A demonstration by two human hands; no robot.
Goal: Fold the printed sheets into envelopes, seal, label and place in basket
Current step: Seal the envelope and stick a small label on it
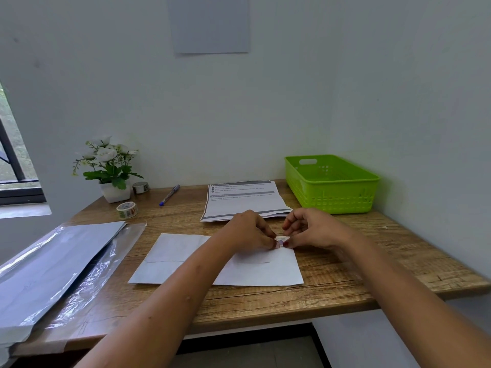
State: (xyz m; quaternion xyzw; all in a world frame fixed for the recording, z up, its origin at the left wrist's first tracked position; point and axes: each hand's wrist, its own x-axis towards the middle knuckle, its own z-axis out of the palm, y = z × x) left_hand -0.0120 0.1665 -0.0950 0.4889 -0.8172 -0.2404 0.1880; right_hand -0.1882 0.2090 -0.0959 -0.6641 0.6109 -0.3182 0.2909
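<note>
Wooden desk (pixel 345 274), white envelope (pixel 265 270), left hand (pixel 249 232) and right hand (pixel 314 232) at its far edge, both grips pinching perhaps a sticker (pixel 282 239)

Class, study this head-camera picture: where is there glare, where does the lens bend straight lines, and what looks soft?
Head view throughout: daylight from the window glares on the plastic sleeves; the wide lens bows the table edge; text on the printed sheets is too soft to read, the tape piece between left hand and right hand blurred.
</note>
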